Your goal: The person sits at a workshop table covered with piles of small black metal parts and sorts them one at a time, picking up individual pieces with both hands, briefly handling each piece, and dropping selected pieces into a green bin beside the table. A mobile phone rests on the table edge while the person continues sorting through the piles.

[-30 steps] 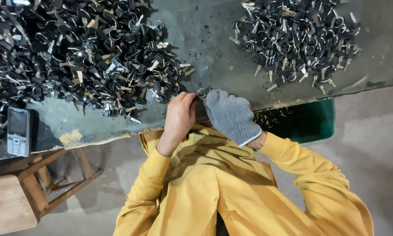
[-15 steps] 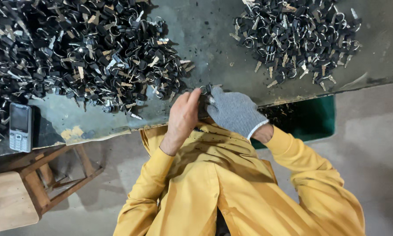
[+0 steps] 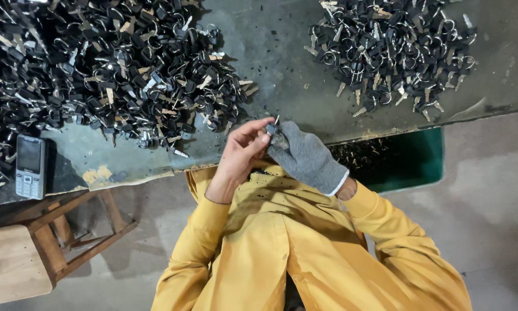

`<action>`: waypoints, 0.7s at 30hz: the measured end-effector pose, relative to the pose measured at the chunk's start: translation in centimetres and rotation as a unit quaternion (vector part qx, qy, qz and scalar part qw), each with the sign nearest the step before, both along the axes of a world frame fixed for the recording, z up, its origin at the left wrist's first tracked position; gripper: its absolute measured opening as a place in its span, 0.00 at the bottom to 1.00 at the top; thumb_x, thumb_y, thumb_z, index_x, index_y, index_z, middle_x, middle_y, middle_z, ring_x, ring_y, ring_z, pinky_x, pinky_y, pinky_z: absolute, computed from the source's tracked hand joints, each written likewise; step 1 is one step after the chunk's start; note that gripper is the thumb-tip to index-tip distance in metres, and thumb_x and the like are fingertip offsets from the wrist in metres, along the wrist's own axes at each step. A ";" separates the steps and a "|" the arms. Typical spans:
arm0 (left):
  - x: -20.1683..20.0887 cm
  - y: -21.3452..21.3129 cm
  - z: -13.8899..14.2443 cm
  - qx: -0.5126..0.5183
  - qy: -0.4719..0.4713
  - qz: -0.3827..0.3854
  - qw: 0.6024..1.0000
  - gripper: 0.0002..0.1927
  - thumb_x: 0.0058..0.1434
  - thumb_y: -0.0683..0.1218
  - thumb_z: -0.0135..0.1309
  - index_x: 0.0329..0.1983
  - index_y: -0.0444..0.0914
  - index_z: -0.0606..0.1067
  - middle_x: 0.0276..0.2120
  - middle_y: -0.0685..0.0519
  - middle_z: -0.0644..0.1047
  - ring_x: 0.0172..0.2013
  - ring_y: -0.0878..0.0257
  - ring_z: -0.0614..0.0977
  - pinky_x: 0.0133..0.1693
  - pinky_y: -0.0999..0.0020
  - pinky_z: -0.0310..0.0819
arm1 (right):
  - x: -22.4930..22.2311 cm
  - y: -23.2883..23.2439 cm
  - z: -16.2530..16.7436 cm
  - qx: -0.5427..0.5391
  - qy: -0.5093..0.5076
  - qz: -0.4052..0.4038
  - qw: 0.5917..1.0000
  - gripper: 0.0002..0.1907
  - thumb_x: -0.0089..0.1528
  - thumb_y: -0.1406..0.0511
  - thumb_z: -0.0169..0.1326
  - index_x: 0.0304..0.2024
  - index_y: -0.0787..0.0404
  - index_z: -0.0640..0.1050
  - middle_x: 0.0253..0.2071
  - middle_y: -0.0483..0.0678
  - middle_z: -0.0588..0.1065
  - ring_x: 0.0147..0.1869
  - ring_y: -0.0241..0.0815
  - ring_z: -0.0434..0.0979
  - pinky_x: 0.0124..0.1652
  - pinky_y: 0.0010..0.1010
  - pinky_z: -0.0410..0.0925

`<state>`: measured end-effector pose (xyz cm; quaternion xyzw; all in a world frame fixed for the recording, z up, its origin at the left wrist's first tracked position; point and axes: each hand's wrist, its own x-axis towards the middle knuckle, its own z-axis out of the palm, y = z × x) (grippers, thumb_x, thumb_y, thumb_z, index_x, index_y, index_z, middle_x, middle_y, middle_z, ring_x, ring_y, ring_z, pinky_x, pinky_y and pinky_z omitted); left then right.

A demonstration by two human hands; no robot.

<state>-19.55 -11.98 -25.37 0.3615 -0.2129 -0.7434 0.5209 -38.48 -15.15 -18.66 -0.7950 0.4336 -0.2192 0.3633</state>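
Bare left hand (image 3: 243, 151) and grey-gloved right hand (image 3: 305, 156) both pinch one small key (image 3: 272, 130) at the worktop (image 3: 282, 63) edge, mostly hidden by fingers. Key heaps at 10 (image 3: 98, 69) and 1 o'clock (image 3: 391, 49), the 10 o'clock heap cropped. Phone (image 3: 30, 167) at 9.

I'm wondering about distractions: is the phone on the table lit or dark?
Dark. The phone lies face up near the table edge beside the keys pile, and its screen shows plain grey with no glow.
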 end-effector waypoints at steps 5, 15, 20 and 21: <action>-0.4 -0.3 1.4 -0.272 -0.530 0.059 0.801 0.19 0.65 0.36 0.57 0.59 0.31 0.75 0.36 0.49 0.75 0.35 0.55 0.76 0.37 0.62 0.71 | 0.2 -0.5 0.3 -0.082 0.089 -0.046 0.992 0.17 0.66 0.58 0.56 0.52 0.61 0.74 0.38 0.56 0.79 0.33 0.59 0.80 0.30 0.47 0.71; -1.1 0.3 0.5 -0.284 -0.685 0.038 0.670 0.19 0.54 0.32 0.52 0.51 0.28 0.73 0.37 0.41 0.73 0.40 0.43 0.77 0.42 0.53 0.72 | 1.3 -2.0 0.4 -0.048 0.230 -0.013 0.972 0.16 0.65 0.55 0.54 0.43 0.60 0.74 0.28 0.56 0.77 0.30 0.59 0.80 0.27 0.50 0.71; -1.1 0.2 0.5 -0.281 -0.681 0.024 0.675 0.19 0.52 0.32 0.52 0.50 0.29 0.74 0.36 0.41 0.73 0.39 0.44 0.77 0.41 0.53 0.73 | 2.8 -2.6 -0.1 -0.024 0.352 0.007 0.936 0.12 0.64 0.57 0.53 0.42 0.58 0.75 0.30 0.55 0.79 0.30 0.57 0.81 0.27 0.50 0.71; -1.0 0.2 0.6 -0.281 -0.678 0.028 0.679 0.19 0.53 0.32 0.52 0.49 0.29 0.74 0.36 0.42 0.73 0.39 0.44 0.77 0.41 0.53 0.73 | 2.8 -2.7 0.0 -0.023 0.331 0.007 0.943 0.13 0.64 0.56 0.53 0.42 0.59 0.75 0.30 0.55 0.79 0.30 0.58 0.81 0.28 0.50 0.71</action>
